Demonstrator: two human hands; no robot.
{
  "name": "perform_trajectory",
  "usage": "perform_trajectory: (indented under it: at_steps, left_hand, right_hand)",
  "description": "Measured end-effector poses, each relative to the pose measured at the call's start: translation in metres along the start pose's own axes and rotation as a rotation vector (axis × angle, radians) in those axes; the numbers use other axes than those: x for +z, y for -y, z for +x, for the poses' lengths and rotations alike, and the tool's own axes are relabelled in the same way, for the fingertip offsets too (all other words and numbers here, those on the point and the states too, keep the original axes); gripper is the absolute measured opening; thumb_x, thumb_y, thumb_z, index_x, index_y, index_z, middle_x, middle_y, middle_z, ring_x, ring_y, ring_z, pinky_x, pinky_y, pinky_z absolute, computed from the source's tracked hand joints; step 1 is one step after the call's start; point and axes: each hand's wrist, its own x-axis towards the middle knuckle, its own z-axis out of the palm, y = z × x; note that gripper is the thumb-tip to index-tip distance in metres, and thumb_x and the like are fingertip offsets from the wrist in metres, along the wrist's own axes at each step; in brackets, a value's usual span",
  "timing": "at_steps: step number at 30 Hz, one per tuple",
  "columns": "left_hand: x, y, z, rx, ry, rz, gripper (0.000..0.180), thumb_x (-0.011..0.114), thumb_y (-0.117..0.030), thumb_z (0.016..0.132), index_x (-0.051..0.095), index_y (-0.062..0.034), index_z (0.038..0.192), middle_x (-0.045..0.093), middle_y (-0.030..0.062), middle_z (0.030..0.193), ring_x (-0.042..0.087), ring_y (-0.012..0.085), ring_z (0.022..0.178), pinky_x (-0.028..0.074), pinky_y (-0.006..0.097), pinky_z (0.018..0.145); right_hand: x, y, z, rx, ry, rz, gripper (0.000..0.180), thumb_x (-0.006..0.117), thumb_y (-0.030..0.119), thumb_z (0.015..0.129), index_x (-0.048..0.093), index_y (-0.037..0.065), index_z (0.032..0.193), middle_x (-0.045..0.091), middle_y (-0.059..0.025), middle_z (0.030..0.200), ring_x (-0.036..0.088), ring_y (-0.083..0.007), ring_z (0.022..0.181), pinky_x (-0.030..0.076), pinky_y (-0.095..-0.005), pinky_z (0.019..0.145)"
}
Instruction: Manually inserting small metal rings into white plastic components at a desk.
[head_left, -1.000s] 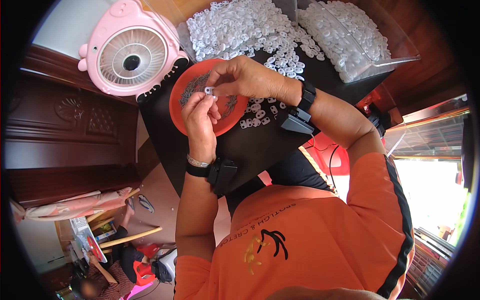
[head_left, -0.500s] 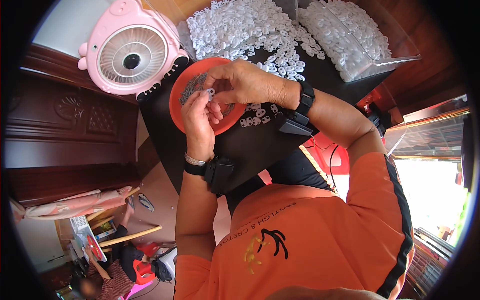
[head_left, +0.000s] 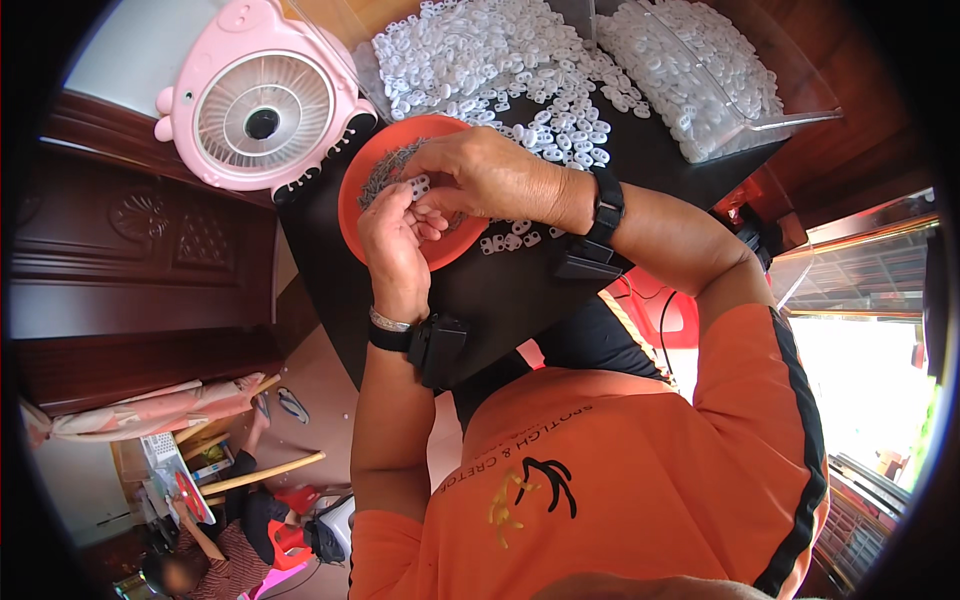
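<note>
A small white plastic piece with holes (head_left: 420,186) is pinched at the fingertips of my left hand (head_left: 393,228), whose other fingers curl inward. Close against it, my right hand (head_left: 495,172) arches over the orange bowl (head_left: 352,226) with its fingers bent. What the right fingertips hold is too small or hidden to make out. Thin grey metal pieces, like screws or pins, fill the bowl (head_left: 378,182) below both hands. Several loose white pieces (head_left: 512,241) lie on the black tabletop beside the bowl, partly under my right wrist.
A big heap of white pieces (head_left: 480,55) spreads across the far side of the table (head_left: 490,300). Right of it stands a clear bin (head_left: 700,85) full of similar pieces. A pink fan (head_left: 262,110) is at the far left. Another person (head_left: 235,550) sits at lower left.
My right fingers have shifted slightly left and down, deeper over the bowl. The white piece has turned, showing its holes more plainly. My left hand stays almost in place.
</note>
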Motion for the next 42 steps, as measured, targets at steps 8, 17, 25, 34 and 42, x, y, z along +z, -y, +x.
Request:
perform_trajectory:
  at_steps: [8,17,25,34,42]
  left_hand:
    - [0.002,-0.001,-0.002,0.054,0.043,0.024,0.022,0.05,-0.019,0.09,0.06,0.0001,0.089,0.059,0.0046,0.068,0.055,0.0119,0.055,0.04,0.022,0.051]
    - [0.004,0.0,-0.004,0.069,0.03,0.077,0.021,0.049,-0.018,0.091,0.06,-0.0008,0.086,0.06,0.0048,0.065,0.052,0.0109,0.052,0.038,0.021,0.049]
    - [0.006,0.0,-0.004,0.064,0.006,0.076,0.022,0.049,-0.016,0.088,0.059,-0.0017,0.076,0.058,0.0045,0.062,0.051,0.0106,0.05,0.037,0.021,0.047]
    - [0.007,0.001,-0.004,0.095,0.014,0.098,0.022,0.048,-0.015,0.088,0.058,-0.0007,0.074,0.056,0.0047,0.06,0.05,0.0107,0.048,0.036,0.021,0.046]
    - [0.008,-0.001,-0.005,0.111,-0.005,0.09,0.022,0.05,-0.018,0.089,0.061,-0.0021,0.08,0.056,0.0036,0.062,0.051,0.0101,0.051,0.036,0.021,0.048]
  right_hand:
    - [-0.002,0.007,0.0,0.021,-0.02,0.013,0.025,0.07,0.011,0.074,0.062,0.003,0.097,0.064,-0.0126,0.079,0.065,-0.0268,0.073,0.052,-0.0335,0.064]
    - [0.0,0.007,0.0,0.025,-0.03,0.016,0.029,0.072,0.013,0.072,0.062,0.002,0.097,0.064,-0.0126,0.078,0.065,-0.0265,0.071,0.051,-0.0334,0.064]
    - [0.005,0.002,-0.002,-0.012,-0.031,-0.033,0.021,0.067,0.013,0.075,0.061,0.003,0.092,0.062,-0.0131,0.075,0.063,-0.0309,0.07,0.05,-0.0368,0.062]
    - [0.001,0.007,-0.001,-0.044,-0.015,-0.071,0.015,0.066,0.012,0.076,0.059,0.004,0.086,0.061,-0.0124,0.07,0.063,-0.0312,0.067,0.05,-0.0367,0.06]
    - [-0.002,0.001,0.002,-0.075,-0.049,-0.038,0.018,0.069,0.015,0.076,0.063,0.005,0.09,0.064,-0.0111,0.074,0.065,-0.0287,0.07,0.052,-0.0341,0.062]
